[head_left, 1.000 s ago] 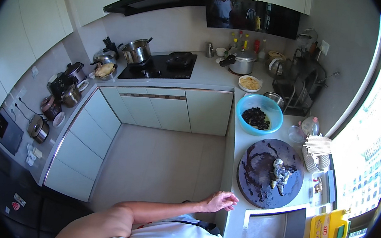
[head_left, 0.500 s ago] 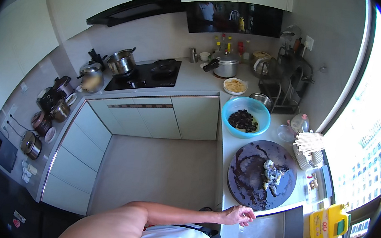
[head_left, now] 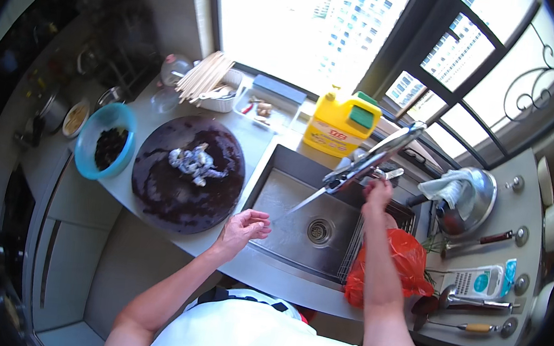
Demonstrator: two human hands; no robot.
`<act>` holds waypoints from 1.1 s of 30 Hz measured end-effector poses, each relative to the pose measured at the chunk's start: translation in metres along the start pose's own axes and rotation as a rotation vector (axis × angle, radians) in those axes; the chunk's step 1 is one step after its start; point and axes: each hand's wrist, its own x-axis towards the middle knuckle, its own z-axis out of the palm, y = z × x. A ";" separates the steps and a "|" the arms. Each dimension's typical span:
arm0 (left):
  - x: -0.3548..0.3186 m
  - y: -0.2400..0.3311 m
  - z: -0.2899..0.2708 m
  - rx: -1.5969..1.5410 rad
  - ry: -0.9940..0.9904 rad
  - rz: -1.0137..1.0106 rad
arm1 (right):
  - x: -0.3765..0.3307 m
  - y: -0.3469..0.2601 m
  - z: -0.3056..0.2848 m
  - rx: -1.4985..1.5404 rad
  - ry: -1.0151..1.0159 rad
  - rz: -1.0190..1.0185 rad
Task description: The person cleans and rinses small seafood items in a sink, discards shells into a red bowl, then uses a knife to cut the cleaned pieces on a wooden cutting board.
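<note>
My left hand [head_left: 244, 232] hangs over the left rim of the steel sink [head_left: 288, 194], fingers loosely bent and holding nothing. At the back of the sink, my right hand [head_left: 377, 193] has its fingers closed at the faucet handle [head_left: 393, 174]; its grip is partly hidden. From the long chrome faucet [head_left: 366, 162] a stream of water [head_left: 306, 200] runs slantwise into the sink, ending short of my left hand. Beside the sink on the left lies a round dark cutting board [head_left: 171, 212], wet and stained, bearing a grey-white, dark-skinned clump of food [head_left: 197, 163].
A blue basin [head_left: 128, 146] with dark pieces stands left of the board. Behind the sink is a yellow jug [head_left: 339, 125]. A red plastic bag [head_left: 410, 254] lies under my right forearm. Right of it are a kettle [head_left: 480, 201] with a cloth and hanging ladles [head_left: 479, 302].
My view has swung right, bringing the whole sink and right counter into sight. Water now shows running from the faucet. My right hand, barely visible before, appears at the faucet handle.
</note>
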 end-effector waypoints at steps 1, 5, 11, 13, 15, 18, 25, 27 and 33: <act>0.013 -0.003 -0.001 0.006 0.017 -0.037 | -0.047 0.006 0.023 0.062 0.018 -0.014; 0.078 -0.017 0.024 -0.001 0.054 -0.168 | -0.126 0.058 0.052 0.082 -0.437 0.356; 0.146 -0.017 0.078 -0.507 0.180 -0.229 | -0.123 0.075 0.111 0.612 -0.417 0.546; 0.182 -0.045 0.056 -0.688 0.097 -0.059 | -0.151 0.060 0.123 0.400 -0.423 0.343; 0.178 -0.026 0.092 -0.630 0.107 -0.161 | -0.161 0.050 0.089 -0.058 -0.497 -0.133; 0.208 -0.039 0.068 -0.669 -0.147 -0.237 | -0.210 0.028 0.081 -0.487 -0.459 -0.432; 0.188 -0.051 0.079 -0.599 0.038 -0.025 | -0.168 0.054 0.108 -0.455 -0.602 -0.399; 0.160 -0.016 0.130 -0.406 0.197 -0.071 | -0.114 0.086 0.089 -0.381 -0.719 -0.435; 0.127 -0.011 0.129 -0.227 -0.010 -0.273 | -0.099 0.053 0.065 -0.708 -0.547 -0.050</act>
